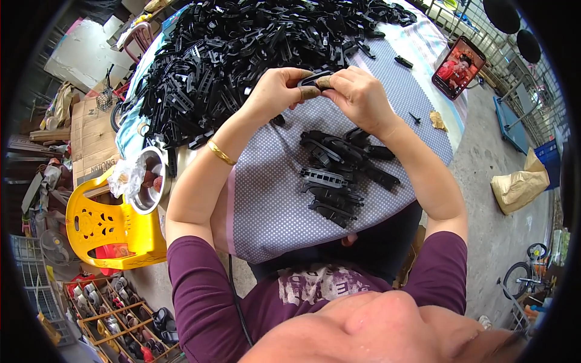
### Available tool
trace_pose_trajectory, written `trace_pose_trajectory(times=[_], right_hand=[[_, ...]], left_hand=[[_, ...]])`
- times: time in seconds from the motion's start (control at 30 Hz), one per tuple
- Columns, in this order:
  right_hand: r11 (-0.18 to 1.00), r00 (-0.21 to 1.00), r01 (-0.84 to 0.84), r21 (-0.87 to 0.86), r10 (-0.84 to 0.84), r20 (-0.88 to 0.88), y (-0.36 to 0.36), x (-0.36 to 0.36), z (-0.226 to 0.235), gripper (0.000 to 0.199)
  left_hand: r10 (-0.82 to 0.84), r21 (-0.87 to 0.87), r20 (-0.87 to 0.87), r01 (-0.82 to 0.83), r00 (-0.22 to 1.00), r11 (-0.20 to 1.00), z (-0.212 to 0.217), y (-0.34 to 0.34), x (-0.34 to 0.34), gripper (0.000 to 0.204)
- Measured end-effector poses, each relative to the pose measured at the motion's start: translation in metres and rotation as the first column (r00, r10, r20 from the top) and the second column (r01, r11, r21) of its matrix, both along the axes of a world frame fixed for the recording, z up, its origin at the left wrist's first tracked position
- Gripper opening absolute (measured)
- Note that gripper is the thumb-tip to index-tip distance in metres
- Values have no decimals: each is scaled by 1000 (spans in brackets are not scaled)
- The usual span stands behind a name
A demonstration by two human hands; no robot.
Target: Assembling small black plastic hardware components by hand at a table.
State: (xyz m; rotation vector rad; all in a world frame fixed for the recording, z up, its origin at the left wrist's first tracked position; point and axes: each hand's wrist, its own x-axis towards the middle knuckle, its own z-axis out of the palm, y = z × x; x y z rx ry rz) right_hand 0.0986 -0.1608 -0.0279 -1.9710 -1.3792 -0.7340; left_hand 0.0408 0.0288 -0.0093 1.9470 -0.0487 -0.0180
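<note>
A small black part is held up between both hands, above the near edge of a large heap of black plastic parts; its far end is gripped by the thumb and fingers of the left hand, while its other end is pinched by the right hand, whose fingers are curled in; much of its shape is hidden by the fingertips (brownish coverings are worn on some of them), so whether it is made of one piece or two cannot be told. A gold bangle is worn on the left wrist; below the hands, a smaller cluster of black parts is spread on the dotted tablecloth, nearer the body and apart from the heap. To the right, a phone is propped up with its screen lit; a scrap of tan material is seen near it; at the left, a metal bowl is set beside a yellow chair.
</note>
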Motion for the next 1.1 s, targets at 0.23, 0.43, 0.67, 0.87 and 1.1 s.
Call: trace_pose_trajectory(times=[0.23,0.43,0.67,0.87,1.1], right_hand=[[1000,996,-2,5,2,-92,-3,1,-1,18],[996,999,34,85,-35,18,4,-1,4,29],[974,977,-19,-226,-29,-210,-7,3,5,28],[966,994,-16,-260,-13,-111,-10,10,3,21],[968,475,-87,237,249,-844,-31,65,-2,30]], left_hand=[[-69,304,277,-19,958,953,12,-8,-9,34],[-55,352,410,-102,911,931,8,-11,-12,28],[-172,478,459,-80,872,875,-1,-12,-9,25],[-210,461,352,26,912,887,13,-8,-8,27],[-571,538,108,435,814,722,-1,-20,-6,29]])
